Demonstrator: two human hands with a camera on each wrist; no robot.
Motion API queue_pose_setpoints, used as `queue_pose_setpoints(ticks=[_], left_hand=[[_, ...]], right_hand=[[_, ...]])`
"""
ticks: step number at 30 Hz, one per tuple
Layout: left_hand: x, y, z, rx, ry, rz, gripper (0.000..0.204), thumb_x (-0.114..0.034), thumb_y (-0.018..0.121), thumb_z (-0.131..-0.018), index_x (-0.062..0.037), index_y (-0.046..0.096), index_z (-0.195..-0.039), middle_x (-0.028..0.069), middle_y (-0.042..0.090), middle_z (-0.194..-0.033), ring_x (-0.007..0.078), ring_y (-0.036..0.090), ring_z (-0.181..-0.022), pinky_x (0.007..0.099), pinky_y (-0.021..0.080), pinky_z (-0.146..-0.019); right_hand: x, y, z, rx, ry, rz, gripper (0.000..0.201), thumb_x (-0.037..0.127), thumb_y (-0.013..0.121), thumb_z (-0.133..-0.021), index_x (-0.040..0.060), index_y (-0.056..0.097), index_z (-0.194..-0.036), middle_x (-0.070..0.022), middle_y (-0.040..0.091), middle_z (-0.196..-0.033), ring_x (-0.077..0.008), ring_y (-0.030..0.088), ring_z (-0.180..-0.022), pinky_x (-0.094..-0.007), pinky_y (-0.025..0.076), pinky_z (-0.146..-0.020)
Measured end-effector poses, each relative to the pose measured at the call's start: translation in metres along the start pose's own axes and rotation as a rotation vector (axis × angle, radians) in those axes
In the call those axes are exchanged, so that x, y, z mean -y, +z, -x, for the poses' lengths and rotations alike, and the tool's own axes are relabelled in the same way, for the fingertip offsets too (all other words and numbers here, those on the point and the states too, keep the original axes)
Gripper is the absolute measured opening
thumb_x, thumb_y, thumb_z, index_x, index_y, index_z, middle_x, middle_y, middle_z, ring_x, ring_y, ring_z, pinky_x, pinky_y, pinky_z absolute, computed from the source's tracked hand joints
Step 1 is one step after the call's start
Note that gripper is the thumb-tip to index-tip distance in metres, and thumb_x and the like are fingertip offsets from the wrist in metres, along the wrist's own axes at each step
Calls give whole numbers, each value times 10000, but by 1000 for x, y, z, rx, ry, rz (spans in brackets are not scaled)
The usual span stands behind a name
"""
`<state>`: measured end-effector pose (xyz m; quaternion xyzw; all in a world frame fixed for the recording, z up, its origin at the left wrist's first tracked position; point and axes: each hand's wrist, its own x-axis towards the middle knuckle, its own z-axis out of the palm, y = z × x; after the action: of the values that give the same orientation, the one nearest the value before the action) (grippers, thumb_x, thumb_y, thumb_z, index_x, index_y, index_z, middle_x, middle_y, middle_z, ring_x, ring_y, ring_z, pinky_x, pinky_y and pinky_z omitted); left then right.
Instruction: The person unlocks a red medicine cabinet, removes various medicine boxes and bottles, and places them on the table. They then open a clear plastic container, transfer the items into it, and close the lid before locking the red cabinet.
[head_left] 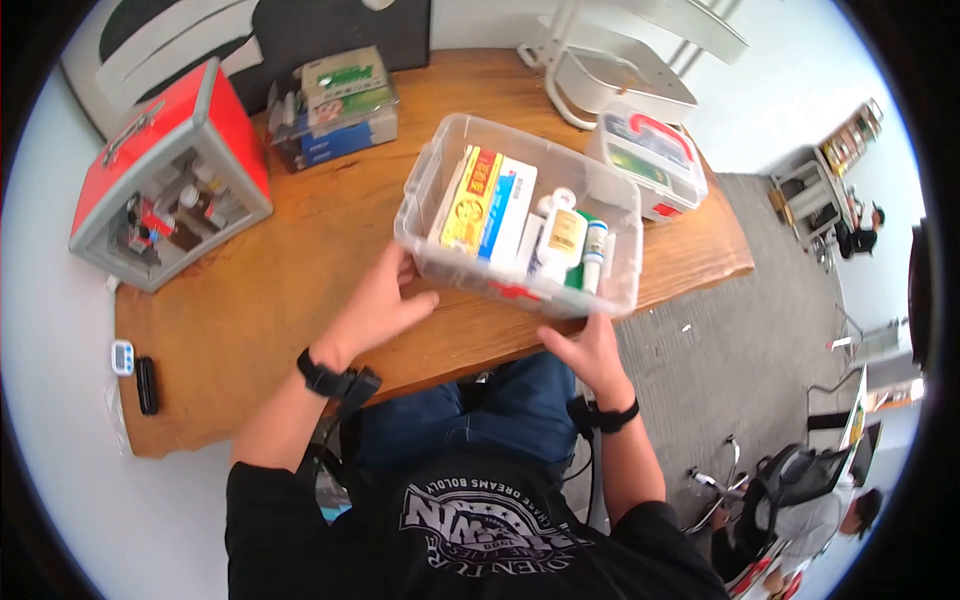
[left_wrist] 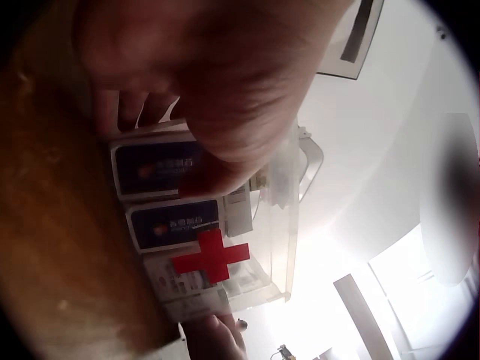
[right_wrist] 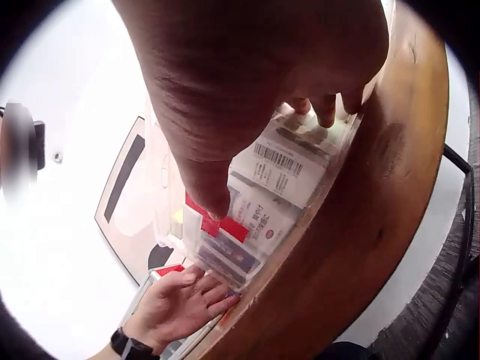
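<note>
A clear plastic box (head_left: 420, 262) with a red cross on its front lies before me, lidless, holding a yellow-and-white medicine carton (head_left: 470, 205), a white bottle (head_left: 563, 240) and a white tube (head_left: 594, 255). My left hand (head_left: 375, 305) holds its left end, fingers at the side and thumb in front. At the right front corner, my right hand (head_left: 592, 352) grips the box, its thumb overlapping the red cross (right_wrist: 234, 229) in the right wrist view. That view also shows the left hand's fingers at the box's lower edge. Upright cartons (left_wrist: 161, 169) show through the front wall.
A red-and-grey case (head_left: 240, 130) with bottles stands left on the wooden table (head_left: 200, 360). Behind are an open box of cartons (head_left: 345, 100), a smaller box with a red handle (head_left: 655, 165) and a white rack (head_left: 620, 80). A small timer (head_left: 122, 357) lies at far left.
</note>
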<state>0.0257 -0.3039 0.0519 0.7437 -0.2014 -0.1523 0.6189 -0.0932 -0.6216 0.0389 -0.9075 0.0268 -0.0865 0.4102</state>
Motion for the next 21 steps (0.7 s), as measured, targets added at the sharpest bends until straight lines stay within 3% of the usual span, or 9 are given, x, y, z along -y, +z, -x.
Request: queue_pose_setpoints(ticks=[4,6,7,11,13,15,17,19,21], left_hand=[[-9,5,95,-107,-123,-58,515,-73,778,-922,12,538,-1370,137,696,-1271,223,674,-1196,376,517,-1058],[-5,9,142,-149,-289,-28,584,-111,819,-904,7,559,-1414,151,704,-1280,225,698,-1159,351,536,-1014],[-3,13,161,-210,-316,0,600,-145,844,-891,-2,588,-1413,156,711,-1283,231,707,-1146,347,541,-999],[-9,7,200,-208,-164,-252,597,-288,959,-745,-26,744,-1237,159,762,-1178,276,745,-1078,366,569,-950],[-27,2,209,-168,-51,-367,629,-286,981,-713,-37,744,-1239,153,764,-1174,260,747,-1078,357,569,-944],[-29,11,212,-244,-72,-282,598,-291,976,-752,-5,726,-1215,137,747,-1176,227,727,-1083,340,551,-956],[-20,16,206,-534,-2,290,544,-282,945,-819,35,686,-1177,118,707,-1168,201,692,-1079,336,526,-979],[-24,14,198,-555,-29,330,525,-282,911,-864,66,649,-1157,105,667,-1143,195,661,-1068,339,502,-991],[-26,14,188,-587,127,338,523,-298,903,-866,60,648,-1150,117,665,-1139,198,660,-1056,346,500,-990]], right_hand=[[-6,5,56,146,-23,-223,1073,189,910,-767,-69,278,-1596,-238,533,-1475,-340,541,-1355,-424,435,-1141],[-14,9,89,221,-20,-355,934,97,878,-802,-41,348,-1559,-186,553,-1437,-297,568,-1317,-415,467,-1110],[11,4,95,244,188,-426,840,46,859,-815,-27,402,-1516,-152,570,-1411,-272,584,-1295,-401,484,-1088],[11,-24,101,344,237,-702,691,-12,849,-804,-43,545,-1424,-145,615,-1377,-259,606,-1262,-406,483,-1090],[18,-51,88,401,221,-563,668,60,867,-801,-61,587,-1395,-154,626,-1381,-250,610,-1264,-402,482,-1081],[20,-63,77,268,68,-533,650,221,859,-822,-75,628,-1353,-154,689,-1292,-234,646,-1211,-386,487,-1055],[25,-56,51,231,17,-500,634,360,797,-857,-77,669,-1298,-163,746,-1150,-234,691,-1119,-363,507,-994],[44,-47,24,251,-32,-416,582,387,737,-896,-86,697,-1232,-171,762,-1049,-243,713,-1022,-359,521,-940],[49,-36,12,131,-133,-311,599,396,718,-903,-101,685,-1235,-189,755,-1066,-252,712,-996,-358,527,-904]])
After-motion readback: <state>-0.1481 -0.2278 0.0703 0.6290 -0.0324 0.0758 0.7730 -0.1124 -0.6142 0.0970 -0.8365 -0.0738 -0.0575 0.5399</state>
